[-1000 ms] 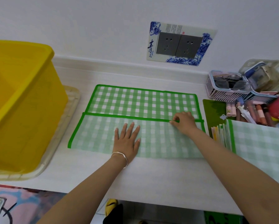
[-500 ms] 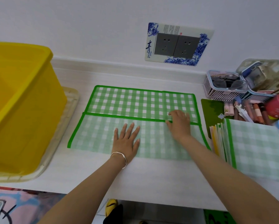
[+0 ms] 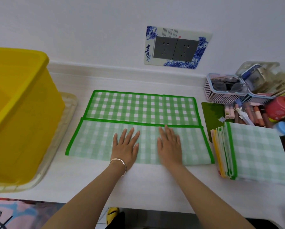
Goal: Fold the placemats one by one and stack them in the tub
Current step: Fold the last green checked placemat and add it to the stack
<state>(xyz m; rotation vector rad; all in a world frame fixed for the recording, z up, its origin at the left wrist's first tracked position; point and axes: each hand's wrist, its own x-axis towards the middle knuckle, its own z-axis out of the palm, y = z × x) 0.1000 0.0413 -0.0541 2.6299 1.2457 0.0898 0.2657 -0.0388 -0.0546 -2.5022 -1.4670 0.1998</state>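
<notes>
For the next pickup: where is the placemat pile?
Head view: the placemat pile lies at the right, beside the half-folded placemat, nearer than the cosmetics.

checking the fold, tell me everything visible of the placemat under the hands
The placemat is a thin green checked sheet with green binding. It lies flat on the white table, its near part folded over, paler back up, short of the far edge. The left hand and right hand press flat on the flap.

A white table (image 3: 155, 184) runs along the wall. At its left lies a beige tray (image 3: 69, 103) bearing a yellow tub (image 3: 22, 113). In the middle lies a green checked placemat (image 3: 138, 108), its near half folded over. At the right sits a pile of placemats (image 3: 257, 149); beyond it are a dark green card (image 3: 211, 113), a pink basket (image 3: 221, 96) and loose tubes (image 3: 254, 113).
</notes>
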